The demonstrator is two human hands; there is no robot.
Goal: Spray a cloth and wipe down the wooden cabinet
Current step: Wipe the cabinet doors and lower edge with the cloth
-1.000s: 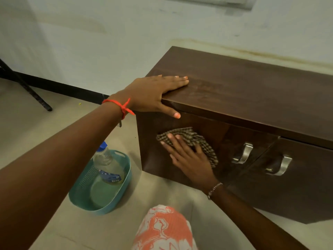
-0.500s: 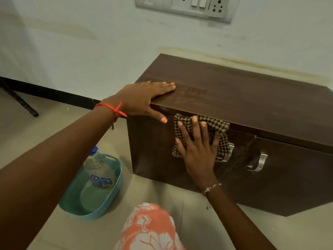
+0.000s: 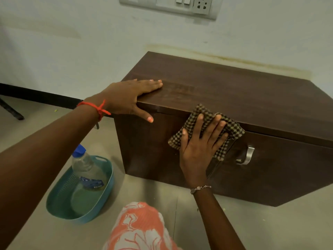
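- On the front face of the dark brown wooden cabinet (image 3: 225, 91), just under its top edge, a brown-and-tan checked cloth (image 3: 232, 127) lies pressed flat against the wood.
- The right hand (image 3: 200, 147) covers the cloth with its palm, fingers spread and pointing up; it presses rather than clutches, and the cloth sticks out above and to the right of the fingers. A thin beaded bracelet (image 3: 201, 188) circles that wrist.
- The left hand (image 3: 129, 96) rests flat and open on the cabinet's top at its left front corner, fingers together on the top, thumb hanging down over the front edge. It holds nothing. A red thread (image 3: 95, 108) is tied round that wrist.
- The two hands are apart, the left on top, the right lower on the front.
- Just right of the cloth, a curved silver door handle (image 3: 247, 156) is fixed to the right-hand door.
- The cabinet stands on a pale tiled floor (image 3: 252, 222), its back against a light wall (image 3: 72, 42).
- Left of the cabinet on the floor sits a teal plastic basket (image 3: 59, 204); inside it a clear bottle with a blue cap (image 3: 86, 166) leans, tilted.
- High on the wall above the cabinet, a switch and socket plate (image 3: 171, 5).
- At the bottom edge, orange-and-white patterned fabric (image 3: 138, 228) over the person's knee.
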